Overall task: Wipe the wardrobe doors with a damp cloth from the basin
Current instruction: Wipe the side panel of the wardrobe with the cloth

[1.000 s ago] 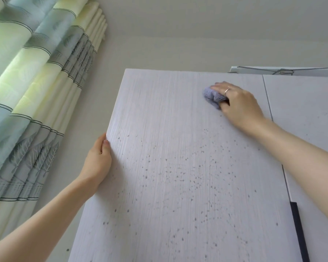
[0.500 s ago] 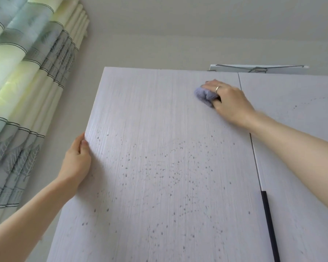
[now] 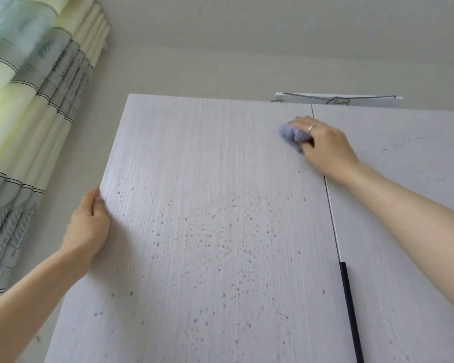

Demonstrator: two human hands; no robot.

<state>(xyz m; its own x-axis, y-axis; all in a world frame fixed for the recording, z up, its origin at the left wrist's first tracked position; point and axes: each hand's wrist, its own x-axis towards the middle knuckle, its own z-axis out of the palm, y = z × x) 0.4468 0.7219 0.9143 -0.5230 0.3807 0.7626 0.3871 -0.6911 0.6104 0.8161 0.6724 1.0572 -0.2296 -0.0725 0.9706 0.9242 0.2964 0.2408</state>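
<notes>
Grey cloth point(image 3: 293, 137), bunched in right hand point(image 3: 325, 146), has drifted right to the door point(image 3: 207, 205) seam; left hand point(image 3: 88, 226) still grips its edge; droplets below remain unwiped.

A bedroom in a home: pale wood-grain wardrobe doors point(image 3: 220, 205) stand beside pleated leaf-print curtains point(image 3: 32, 113), under plain cream walls point(image 3: 194, 74) and ceiling point(image 3: 273, 19).

2 wardrobe doors point(image 3: 207, 205) point(image 3: 404, 205), 1 cloth point(image 3: 290, 136), 2 hands point(image 3: 88, 229) point(image 3: 325, 150), 1 curtain point(image 3: 34, 106), 1 black handle point(image 3: 350, 310).
</notes>
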